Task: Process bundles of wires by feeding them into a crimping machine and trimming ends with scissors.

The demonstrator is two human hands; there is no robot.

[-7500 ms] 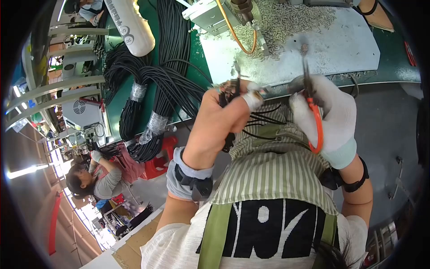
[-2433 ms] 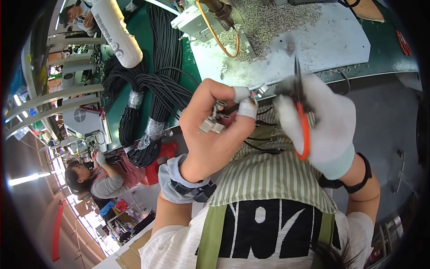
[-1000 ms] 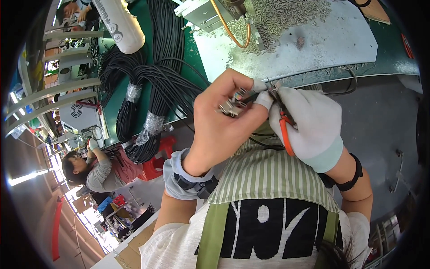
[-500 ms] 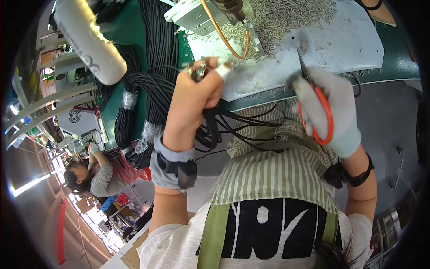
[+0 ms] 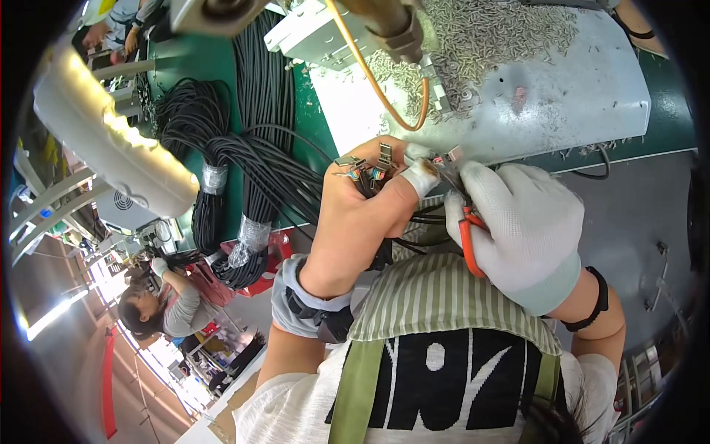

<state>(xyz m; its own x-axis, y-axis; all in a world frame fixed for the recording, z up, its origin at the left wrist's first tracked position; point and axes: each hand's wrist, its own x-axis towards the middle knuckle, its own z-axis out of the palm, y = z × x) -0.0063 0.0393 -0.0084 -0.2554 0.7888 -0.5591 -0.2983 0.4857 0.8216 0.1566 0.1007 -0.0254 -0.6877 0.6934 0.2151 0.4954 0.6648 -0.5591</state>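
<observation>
My left hand [image 5: 362, 211], with white wrapping on its fingertips, is closed round a bundle of black cables. Metal connectors [image 5: 384, 154] and short coloured wires at the cable ends stick out above the fist. One metal connector [image 5: 452, 155] is held out between thumb and fingers toward the right. My right hand [image 5: 521, 222], in a white glove, grips a pair of scissors with red-orange handles [image 5: 469, 246]. Their blades point up and left, close beside that connector; the glove and the left fingers partly hide them, and I cannot tell whether they touch it.
Small metal pieces [image 5: 488, 44] lie heaped on a pale board [image 5: 577, 92]. A machine with an orange hose [image 5: 370, 74] stands behind my left hand. Coils of black cable [image 5: 255, 81] cover the green table [image 5: 307, 103]. A lit white lamp [image 5: 111, 133] hangs left; another person [image 5: 177, 303] sits beyond.
My right hand has moved left with the scissors, bringing the blades to the left hand. The left hand has shifted right and slightly down, with one connector now held out between its fingers.
</observation>
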